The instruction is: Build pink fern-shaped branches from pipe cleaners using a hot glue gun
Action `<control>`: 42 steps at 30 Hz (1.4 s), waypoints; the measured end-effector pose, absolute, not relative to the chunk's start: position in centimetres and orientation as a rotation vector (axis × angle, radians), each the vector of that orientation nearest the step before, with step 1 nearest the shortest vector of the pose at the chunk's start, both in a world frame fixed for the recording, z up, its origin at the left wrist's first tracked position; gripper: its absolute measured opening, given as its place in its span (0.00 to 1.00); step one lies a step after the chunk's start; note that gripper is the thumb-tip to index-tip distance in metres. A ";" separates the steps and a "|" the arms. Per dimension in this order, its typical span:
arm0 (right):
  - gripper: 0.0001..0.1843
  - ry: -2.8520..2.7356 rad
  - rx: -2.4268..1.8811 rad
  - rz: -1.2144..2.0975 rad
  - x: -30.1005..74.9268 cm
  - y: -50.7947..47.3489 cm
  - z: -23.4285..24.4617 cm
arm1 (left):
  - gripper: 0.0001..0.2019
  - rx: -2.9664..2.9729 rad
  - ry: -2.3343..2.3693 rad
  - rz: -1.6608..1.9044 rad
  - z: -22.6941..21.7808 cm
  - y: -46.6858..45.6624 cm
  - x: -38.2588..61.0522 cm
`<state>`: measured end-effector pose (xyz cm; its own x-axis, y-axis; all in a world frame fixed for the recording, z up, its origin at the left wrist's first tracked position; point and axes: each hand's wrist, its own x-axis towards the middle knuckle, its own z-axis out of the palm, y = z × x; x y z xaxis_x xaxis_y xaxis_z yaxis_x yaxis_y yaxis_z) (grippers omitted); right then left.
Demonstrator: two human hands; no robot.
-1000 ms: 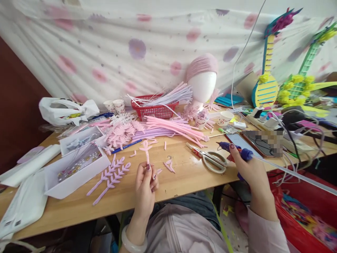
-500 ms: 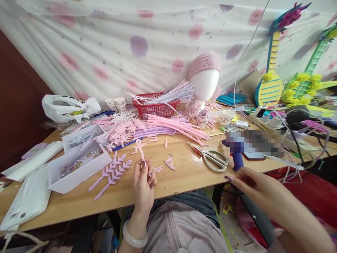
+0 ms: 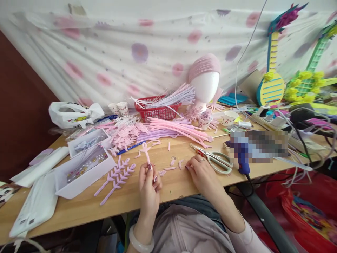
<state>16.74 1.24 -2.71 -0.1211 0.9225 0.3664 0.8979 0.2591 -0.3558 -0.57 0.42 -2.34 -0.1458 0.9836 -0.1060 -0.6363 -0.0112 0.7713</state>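
My left hand point(image 3: 149, 186) is closed on a pink pipe cleaner point(image 3: 146, 153), held upright with a loop and short side arms at its top. My right hand point(image 3: 204, 174) rests low over the table, fingertips bent together beside short pink pipe cleaner pieces point(image 3: 170, 168); whether anything is pinched there is hidden. Just beyond its knuckles lie scissors point(image 3: 219, 162) with pale handles. A blue glue gun point(image 3: 242, 158) lies farther right. Left of my left hand are two leafy lilac pipe cleaner sprigs point(image 3: 118, 179).
White boxes point(image 3: 84, 172) of beads and gems stand at left. Behind are bundles of pink pipe cleaners point(image 3: 179, 129), a red basket point(image 3: 158, 113), paper cups point(image 3: 229, 118) and a foam head point(image 3: 205, 86) in a pink cap. Cables point(image 3: 295, 140) tangle at right.
My right hand has moved left from beside the glue gun to the short pieces near the scissors. The short pieces lie differently. My left hand keeps its hold, and the view has shifted slightly.
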 end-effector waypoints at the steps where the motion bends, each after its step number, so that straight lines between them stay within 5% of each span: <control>1: 0.07 -2.006 -1.637 0.058 16.7 1.3 -2.6 | 0.13 0.563 0.825 1.544 -2.3 0.4 -0.6; 11: 0.08 -2.006 -1.701 0.003 16.5 2.1 -3.1 | 0.16 0.583 0.860 1.511 -2.4 0.5 -0.5; 22: 0.08 -2.329 -1.197 0.207 13.2 -0.2 0.9 | 0.19 0.706 0.971 1.379 -2.7 0.5 -0.5; 42: 0.05 -1.892 -1.080 0.545 13.4 0.6 -0.6 | 0.22 0.663 0.910 1.331 -2.8 0.5 -0.8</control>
